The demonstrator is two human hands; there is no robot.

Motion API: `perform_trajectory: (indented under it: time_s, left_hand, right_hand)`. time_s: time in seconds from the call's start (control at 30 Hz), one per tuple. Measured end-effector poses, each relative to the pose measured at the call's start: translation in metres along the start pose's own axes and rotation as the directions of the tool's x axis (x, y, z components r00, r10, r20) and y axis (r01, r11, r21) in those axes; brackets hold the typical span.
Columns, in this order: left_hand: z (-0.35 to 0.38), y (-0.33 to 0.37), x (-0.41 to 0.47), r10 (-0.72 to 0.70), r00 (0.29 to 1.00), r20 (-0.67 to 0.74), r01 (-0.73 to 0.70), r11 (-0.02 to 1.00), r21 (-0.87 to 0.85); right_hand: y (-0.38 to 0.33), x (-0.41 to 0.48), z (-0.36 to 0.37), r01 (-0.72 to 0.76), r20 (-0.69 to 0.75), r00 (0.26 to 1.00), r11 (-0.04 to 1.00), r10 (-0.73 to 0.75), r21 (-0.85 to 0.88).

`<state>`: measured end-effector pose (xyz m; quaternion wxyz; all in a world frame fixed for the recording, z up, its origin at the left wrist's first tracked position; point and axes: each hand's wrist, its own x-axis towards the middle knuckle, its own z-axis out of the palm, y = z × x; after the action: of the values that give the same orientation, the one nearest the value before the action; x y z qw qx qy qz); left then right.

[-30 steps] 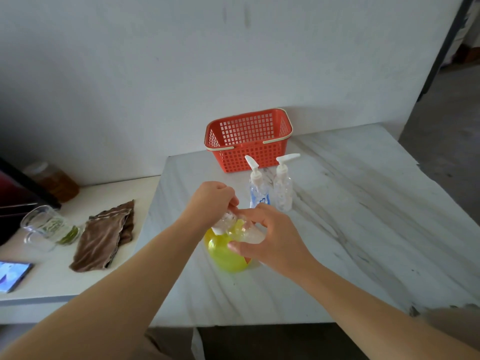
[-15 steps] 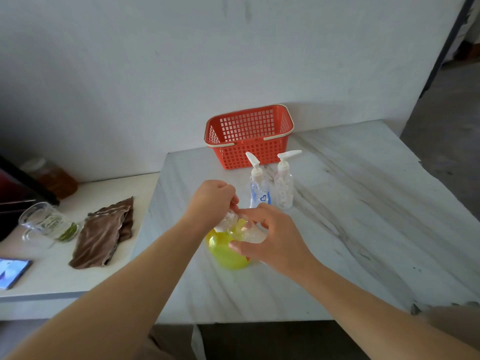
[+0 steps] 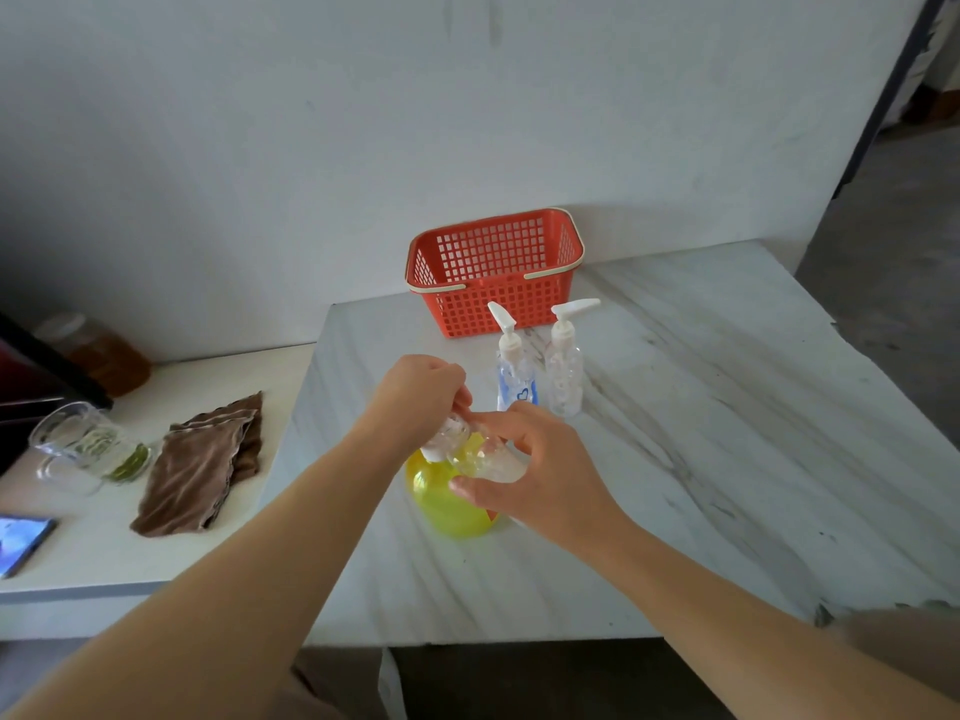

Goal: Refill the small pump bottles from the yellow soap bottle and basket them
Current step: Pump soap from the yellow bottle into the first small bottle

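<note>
Grey-white plaster wall (image 3: 260, 148) at back; pale marble-veined counter (image 3: 727, 459) runs out from it, with a lower white side counter (image 3: 104, 553) to the left carrying a crumpled brown cloth (image 3: 202, 459).

Orange-red plastic lattice basket (image 3: 467, 314) stands against the wall at the counter's far edge. Nothing shows through its lattice, so no bottle looks basketed yet.

Round-bodied yellow translucent soap bottle (image 3: 441, 506) stands upright near the front edge, partly hidden under both hands.

Two small clear pump bottles with white pump heads, one with a blue heart label (image 3: 511, 376) and one plain (image 3: 565, 376), stand side by side just in front of the basket, pumps on. Their fill level is too faint to read.

Third small clear bottle (image 3: 491, 462) is held tilted directly over the yellow bottle's top. Right hand (image 3: 545, 480) wraps its body, thumb beneath and fingers curled over. Left hand (image 3: 415, 397) is closed in a fist round its white-collared upper end. Whether that is cap-twisting or pumping, cannot tell.

Judgement: early stage. One bottle is in hand, either being opened or being filled. The other two are probably untouched, and all three are left to basket.
</note>
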<state>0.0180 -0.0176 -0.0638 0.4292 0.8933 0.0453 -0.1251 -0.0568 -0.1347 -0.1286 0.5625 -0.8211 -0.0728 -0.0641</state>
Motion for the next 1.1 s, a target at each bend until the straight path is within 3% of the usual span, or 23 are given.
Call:
perform_trajectory:
  time_s: [0.23,1.1]
  left_hand:
    - [0.0047,-0.005,0.0003,-0.024,1.0,0.0,0.024,0.994,-0.106]
    - [-0.001,0.0019,-0.0049,-0.037,0.999,0.017,0.039,0.994,-0.1]
  right_hand:
    - [0.0042,0.0005,0.0006,-0.022,0.004,1.0,1.0,0.022,0.0]
    - [-0.0019,0.0016,-0.0022,-0.003,-0.003,1.0,1.0,0.003,-0.01]
